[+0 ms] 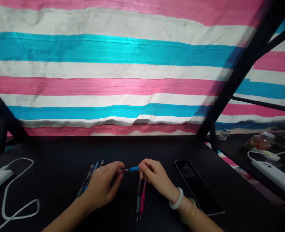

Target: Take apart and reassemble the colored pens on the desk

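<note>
Both forearms angle inward; the left hand (106, 183) and right hand (155, 175) pinch opposite ends of one blue pen (134, 169) above the table (154, 147). One gray pen (138, 203) and one pink pen (142, 199) lie below the right hand, at least three pens (86, 178) beside the left.

Pens (142, 199) on the table (156, 148), between cable (19, 218) and phone (201, 188)

Through my remote feed, I have both bare forearms angling inward from the lower corners, the left (72, 211) and the right (206, 222). My bare left hand (105, 182) shows its back, thumb and fingers pinched. My bare right hand (158, 178) faces it, slightly apart, thumb and forefinger closed, remaining fingers curled beneath.
</note>
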### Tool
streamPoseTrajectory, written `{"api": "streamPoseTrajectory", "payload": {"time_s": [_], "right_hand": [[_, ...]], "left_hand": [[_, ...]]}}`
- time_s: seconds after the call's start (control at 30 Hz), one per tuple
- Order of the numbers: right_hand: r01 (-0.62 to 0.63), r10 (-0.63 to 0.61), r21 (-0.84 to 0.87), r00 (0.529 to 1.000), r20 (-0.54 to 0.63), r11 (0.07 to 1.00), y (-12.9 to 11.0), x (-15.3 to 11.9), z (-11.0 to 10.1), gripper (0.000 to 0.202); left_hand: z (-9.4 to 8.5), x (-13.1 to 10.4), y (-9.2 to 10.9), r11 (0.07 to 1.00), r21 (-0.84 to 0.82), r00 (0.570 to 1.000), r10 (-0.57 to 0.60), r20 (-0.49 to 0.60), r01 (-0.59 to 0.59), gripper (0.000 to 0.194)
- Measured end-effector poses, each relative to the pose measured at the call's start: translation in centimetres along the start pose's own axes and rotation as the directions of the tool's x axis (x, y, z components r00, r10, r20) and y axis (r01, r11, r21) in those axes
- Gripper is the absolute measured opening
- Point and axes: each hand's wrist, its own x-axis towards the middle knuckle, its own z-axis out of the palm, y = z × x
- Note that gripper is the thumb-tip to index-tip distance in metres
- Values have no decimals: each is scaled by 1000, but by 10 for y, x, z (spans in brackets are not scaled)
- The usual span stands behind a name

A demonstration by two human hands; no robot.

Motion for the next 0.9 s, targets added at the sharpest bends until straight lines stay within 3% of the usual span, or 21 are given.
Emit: {"api": "streamPoseTrajectory", "payload": {"time_s": [0.07, 0.2, 0.37, 0.5, 0.6, 0.67, 0.77, 0.9], "right_hand": [[11, -9, 44, 1000, -30, 999, -2, 2, -1, 24], [-31, 31, 184, 1000, 2, 982, -2, 4, -3, 35], [-57, 54, 157, 998, 28, 986, 1, 4, -3, 37], [-64, 60, 262, 998, 21, 963, -1, 4, -3, 38], [-150, 130, 244, 987, 98, 958, -2, 3, -3, 44], [-146, 131, 223, 988, 81, 964, -3, 3, -2, 41], [-129, 113, 320, 991, 67, 939, -4, 2, -3, 39], [-213, 171, 376, 975, 142, 902, -4, 2, -3, 45]], "left_hand": [[-1, 2, 1, 989, -126, 997, -79, 5, 79, 9], [0, 6, 1, 874, -416, 965, -257, 44, 252, 12], [6, 8, -1, 620, -645, 859, -500, 114, 446, 22], [12, 8, -3, 483, -754, 817, -564, 121, 445, 24], [16, 7, -5, 455, -787, 821, -560, 111, 417, 22], [18, 7, -6, 432, -806, 818, -564, 109, 405, 21], [20, 7, -7, 373, -837, 799, -589, 120, 401, 21], [19, 8, -7, 342, -853, 796, -592, 130, 394, 21]]}}
